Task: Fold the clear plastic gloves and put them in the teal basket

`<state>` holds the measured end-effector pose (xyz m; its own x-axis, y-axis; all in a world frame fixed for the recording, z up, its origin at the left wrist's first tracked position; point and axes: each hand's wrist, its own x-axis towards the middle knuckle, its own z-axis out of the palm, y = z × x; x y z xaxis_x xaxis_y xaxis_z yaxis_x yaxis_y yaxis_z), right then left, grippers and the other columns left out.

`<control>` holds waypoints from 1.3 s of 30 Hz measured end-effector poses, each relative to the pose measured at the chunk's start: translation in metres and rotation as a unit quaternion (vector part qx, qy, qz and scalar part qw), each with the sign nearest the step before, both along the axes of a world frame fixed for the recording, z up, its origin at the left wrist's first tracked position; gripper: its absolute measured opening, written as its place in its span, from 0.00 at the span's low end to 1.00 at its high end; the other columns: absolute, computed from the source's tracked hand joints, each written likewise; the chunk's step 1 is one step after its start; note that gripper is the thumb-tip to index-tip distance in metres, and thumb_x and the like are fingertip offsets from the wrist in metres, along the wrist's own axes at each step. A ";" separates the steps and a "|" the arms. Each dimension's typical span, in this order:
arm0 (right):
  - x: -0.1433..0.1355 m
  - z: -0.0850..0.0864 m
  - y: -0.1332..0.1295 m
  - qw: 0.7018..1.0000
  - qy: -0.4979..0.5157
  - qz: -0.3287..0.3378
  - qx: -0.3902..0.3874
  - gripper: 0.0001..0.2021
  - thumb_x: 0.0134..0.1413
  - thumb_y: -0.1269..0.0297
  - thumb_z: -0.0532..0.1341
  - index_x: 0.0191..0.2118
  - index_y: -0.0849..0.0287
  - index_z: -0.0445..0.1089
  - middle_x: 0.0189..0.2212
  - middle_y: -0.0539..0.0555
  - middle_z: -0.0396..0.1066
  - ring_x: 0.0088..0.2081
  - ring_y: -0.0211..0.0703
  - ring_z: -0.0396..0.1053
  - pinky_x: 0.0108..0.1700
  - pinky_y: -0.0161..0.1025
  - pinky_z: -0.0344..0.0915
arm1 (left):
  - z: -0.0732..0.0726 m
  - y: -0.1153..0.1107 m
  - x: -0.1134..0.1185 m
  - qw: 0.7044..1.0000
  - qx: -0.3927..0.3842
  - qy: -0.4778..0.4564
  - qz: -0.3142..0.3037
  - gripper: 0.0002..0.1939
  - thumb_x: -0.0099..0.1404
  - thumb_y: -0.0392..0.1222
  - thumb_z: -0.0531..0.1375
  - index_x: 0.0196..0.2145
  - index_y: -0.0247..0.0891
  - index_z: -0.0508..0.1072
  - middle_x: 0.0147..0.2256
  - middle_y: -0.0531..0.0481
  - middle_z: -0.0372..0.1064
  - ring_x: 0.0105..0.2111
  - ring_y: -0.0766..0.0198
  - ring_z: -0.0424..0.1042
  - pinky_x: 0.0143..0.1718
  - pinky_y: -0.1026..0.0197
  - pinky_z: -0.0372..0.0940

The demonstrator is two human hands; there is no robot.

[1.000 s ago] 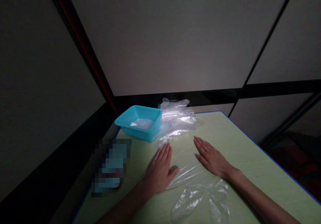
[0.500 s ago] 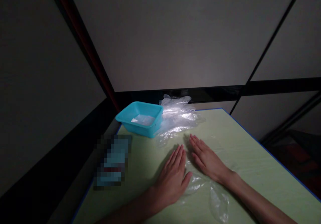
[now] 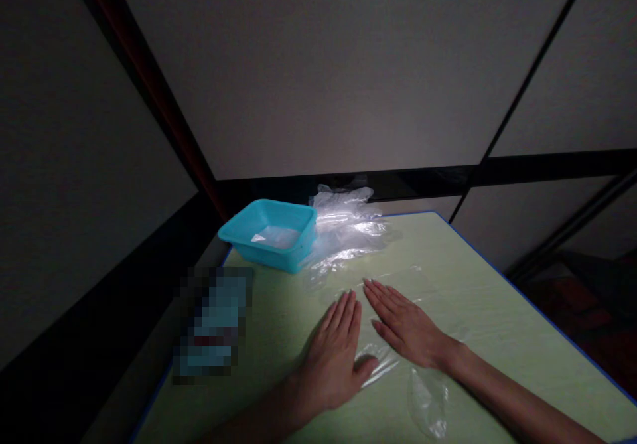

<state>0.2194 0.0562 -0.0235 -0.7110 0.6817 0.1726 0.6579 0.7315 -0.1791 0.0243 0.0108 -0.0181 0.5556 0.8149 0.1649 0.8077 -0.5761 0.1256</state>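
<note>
A thin clear plastic piece (image 3: 428,401) lies flat on the pale green table, partly hidden under both hands. My left hand (image 3: 332,358) rests palm down at its left side, fingers stretched forward and thumb apart. Opposite it, my right hand (image 3: 405,324) lies palm down on the plastic, fingers pointing forward and to the left. Neither hand grips anything. Beyond them, a pile of crinkled clear plastic gloves (image 3: 348,222) spreads over the far part of the table, touching the blue basket's right side.
A blue plastic basket (image 3: 266,257) with some clear plastic inside stands at the far left of the green table (image 3: 497,338). A blurred-out flat object (image 3: 219,318) lies by the left edge. A pale panelled wall (image 3: 348,79) rises behind.
My right hand has drawn slightly back toward me, uncovering more of the plastic's far part. My left thumb has moved lower. The whole view has shifted a little.
</note>
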 end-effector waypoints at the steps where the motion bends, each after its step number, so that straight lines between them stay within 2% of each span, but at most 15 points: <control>1: 0.005 -0.001 0.001 1.000 -0.002 -0.007 0.002 0.27 0.60 0.60 0.44 0.62 0.62 0.37 0.61 0.57 0.37 0.61 0.45 0.37 0.59 0.47 0.45 | 0.000 0.000 0.000 1.000 0.000 -0.001 -0.001 0.38 0.60 0.57 0.48 0.59 0.28 0.45 0.61 0.39 0.36 0.60 0.52 0.35 0.59 0.52 0.41; 10: 0.066 -0.009 0.015 0.995 -0.034 -0.090 0.027 0.26 0.62 0.58 0.42 0.62 0.60 0.33 0.61 0.55 0.37 0.61 0.45 0.38 0.59 0.48 0.45 | -0.001 0.000 0.000 1.000 -0.009 0.009 0.001 0.38 0.61 0.59 0.45 0.60 0.28 0.44 0.61 0.39 0.34 0.60 0.53 0.34 0.59 0.54 0.39; 16: 0.069 -0.009 0.013 0.993 -0.045 -0.106 0.026 0.26 0.62 0.58 0.41 0.62 0.63 0.36 0.61 0.57 0.38 0.61 0.44 0.36 0.59 0.47 0.44 | 0.003 0.002 -0.005 0.999 -0.025 0.033 -0.010 0.38 0.61 0.58 0.47 0.59 0.26 0.44 0.61 0.37 0.33 0.60 0.53 0.34 0.59 0.53 0.40; 20: 0.065 -0.002 0.011 0.993 -0.032 -0.117 0.005 0.27 0.61 0.56 0.40 0.62 0.64 0.38 0.61 0.58 0.39 0.61 0.46 0.36 0.59 0.48 0.44 | 0.014 0.001 -0.014 0.998 -0.040 0.040 -0.017 0.39 0.60 0.56 0.51 0.59 0.26 0.44 0.61 0.37 0.32 0.60 0.53 0.32 0.59 0.52 0.39; 22: 0.064 0.007 0.010 0.992 -0.013 -0.123 -0.012 0.27 0.61 0.55 0.40 0.62 0.62 0.38 0.61 0.58 0.38 0.61 0.46 0.37 0.59 0.49 0.43 | 0.025 -0.002 -0.014 0.996 -0.052 0.035 -0.068 0.39 0.60 0.54 0.52 0.59 0.28 0.43 0.61 0.39 0.31 0.61 0.54 0.31 0.59 0.53 0.38; 24: 0.059 0.019 0.009 0.992 0.010 -0.123 -0.028 0.27 0.61 0.55 0.40 0.62 0.62 0.37 0.61 0.57 0.37 0.61 0.47 0.36 0.59 0.50 0.43 | 0.037 -0.006 -0.007 0.982 -0.081 0.025 -0.169 0.37 0.61 0.54 0.51 0.60 0.30 0.42 0.61 0.41 0.33 0.61 0.57 0.33 0.59 0.56 0.39; 27: 0.046 0.031 0.000 0.993 0.030 -0.097 -0.051 0.27 0.61 0.56 0.41 0.62 0.62 0.37 0.61 0.57 0.36 0.61 0.47 0.36 0.60 0.49 0.43 | 0.051 -0.015 0.013 0.937 -0.122 0.006 -0.328 0.35 0.63 0.55 0.47 0.59 0.28 0.45 0.61 0.40 0.38 0.61 0.60 0.36 0.60 0.61 0.38; 29: 0.035 0.033 -0.009 0.995 0.030 -0.067 -0.060 0.27 0.61 0.59 0.43 0.62 0.61 0.36 0.62 0.56 0.36 0.61 0.47 0.36 0.60 0.48 0.43 | 0.051 -0.019 0.025 0.915 -0.124 0.000 -0.385 0.33 0.64 0.53 0.46 0.58 0.25 0.46 0.61 0.40 0.39 0.60 0.61 0.37 0.60 0.63 0.36; 32: 0.020 0.027 -0.025 0.997 0.031 -0.035 -0.058 0.27 0.61 0.62 0.44 0.62 0.59 0.34 0.62 0.54 0.35 0.61 0.46 0.36 0.60 0.47 0.45 | 0.040 -0.021 0.034 0.894 -0.122 0.007 -0.431 0.33 0.64 0.51 0.47 0.58 0.21 0.47 0.60 0.36 0.41 0.60 0.60 0.36 0.60 0.63 0.34; 35: 0.012 0.018 -0.038 0.998 0.026 -0.029 -0.050 0.27 0.61 0.64 0.44 0.62 0.61 0.34 0.62 0.56 0.33 0.61 0.45 0.35 0.60 0.46 0.45 | 0.030 -0.020 0.032 0.882 -0.123 0.020 -0.455 0.32 0.63 0.47 0.48 0.57 0.20 0.48 0.59 0.35 0.42 0.60 0.58 0.37 0.60 0.62 0.33; 39: 0.010 0.010 -0.046 0.999 0.007 -0.036 -0.019 0.27 0.60 0.63 0.45 0.62 0.63 0.35 0.62 0.58 0.35 0.61 0.46 0.35 0.60 0.46 0.45 | 0.027 -0.018 0.027 0.875 -0.122 0.025 -0.468 0.30 0.61 0.39 0.49 0.58 0.23 0.48 0.60 0.38 0.43 0.60 0.59 0.40 0.60 0.61 0.33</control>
